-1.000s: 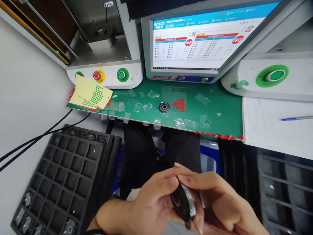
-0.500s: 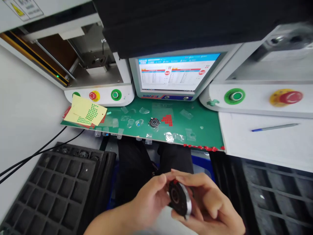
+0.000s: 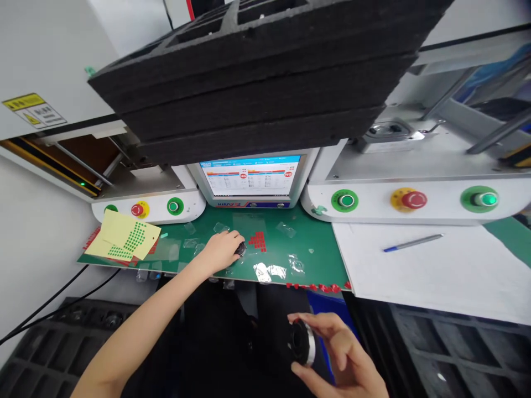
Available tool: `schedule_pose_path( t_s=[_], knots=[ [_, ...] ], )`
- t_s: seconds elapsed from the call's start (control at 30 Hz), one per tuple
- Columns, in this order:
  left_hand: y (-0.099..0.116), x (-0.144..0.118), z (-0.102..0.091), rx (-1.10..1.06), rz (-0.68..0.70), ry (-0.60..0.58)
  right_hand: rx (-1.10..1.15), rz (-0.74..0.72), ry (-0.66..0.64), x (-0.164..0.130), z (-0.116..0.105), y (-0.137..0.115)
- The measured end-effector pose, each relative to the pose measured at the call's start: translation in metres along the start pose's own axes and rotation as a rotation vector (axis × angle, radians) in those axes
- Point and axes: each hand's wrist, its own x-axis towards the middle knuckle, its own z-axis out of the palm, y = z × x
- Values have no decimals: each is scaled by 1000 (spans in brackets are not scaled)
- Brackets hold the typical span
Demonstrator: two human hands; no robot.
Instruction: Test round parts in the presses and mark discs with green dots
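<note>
My right hand [image 3: 346, 354] pinches a round black part with a silver rim [image 3: 302, 342] between thumb and fingers, held on edge above my lap. My left hand [image 3: 224, 251] reaches out to the green work surface [image 3: 307, 243], its fingers closed around a second round black part [image 3: 240, 249]. Most of that part is hidden under the fingers. Just right of it lies a patch of small red stickers [image 3: 258, 241]. Bits of clear film [image 3: 286, 229] are scattered on the green surface.
A monitor [image 3: 253, 179] stands behind the green surface, below stacked black foam trays [image 3: 257, 105]. Yellow sticker sheets [image 3: 124, 235] lie at left. A pen [image 3: 412, 243] rests on white paper [image 3: 415, 276] at right. Compartment trays [image 3: 468, 354] sit low on both sides.
My left hand has left the part in my right hand and moved forward to the round part on the green surface. The right hand keeps its part. The view has tilted up and turned right.
</note>
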Motion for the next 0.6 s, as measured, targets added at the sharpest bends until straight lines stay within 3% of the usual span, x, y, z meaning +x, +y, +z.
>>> schedule_pose_path(
  t_s=[0.13, 0.4, 0.5, 0.6],
  knots=[
    [-4, 3, -6, -208, -29, 2, -39, -14, -9, 3, -3, 2],
    [3, -18, -11, -991, -150, 2, 7, 42, -12, 3, 2, 7],
    [2, -32, -15, -1140, -244, 99, 14, 72, -56, -3, 2, 11],
    [-16, -43, -31, -1176, -324, 267, 41, 107, -83, -8, 6, 15]
  ],
)
